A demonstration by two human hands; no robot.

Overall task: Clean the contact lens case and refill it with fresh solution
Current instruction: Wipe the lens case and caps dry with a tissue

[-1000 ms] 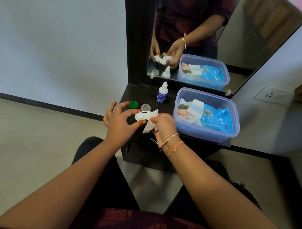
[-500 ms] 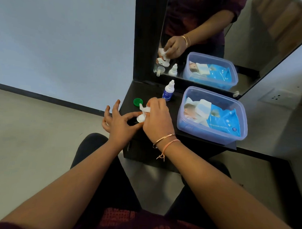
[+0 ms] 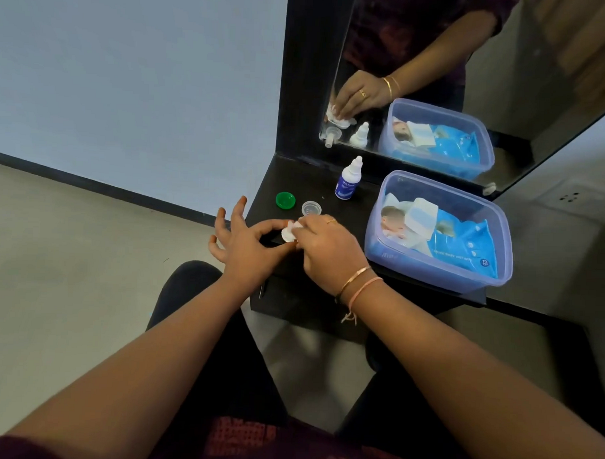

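Observation:
The white contact lens case (image 3: 288, 234) is pinched between thumb and forefinger of my left hand (image 3: 246, 241) over the black shelf's (image 3: 292, 175) front edge. My right hand (image 3: 326, 249) covers most of the case and presses a white wipe (image 3: 296, 225) onto it. Only one end of the case shows. A green cap (image 3: 285, 199) and a clear cap (image 3: 311, 208) lie on the shelf just beyond my hands. The small white solution bottle (image 3: 346, 179) with a blue label stands upright behind them.
A translucent blue plastic box (image 3: 440, 278) holding a blue wet-wipe pack (image 3: 461, 245) fills the shelf's right half. A mirror (image 3: 437, 62) rises behind the shelf. A wall socket (image 3: 569, 197) is at the right. Pale floor lies to the left.
My right hand has moved over the case with the wipe and now covers it. Both hands have dropped from mid-air down to the shelf's front edge.

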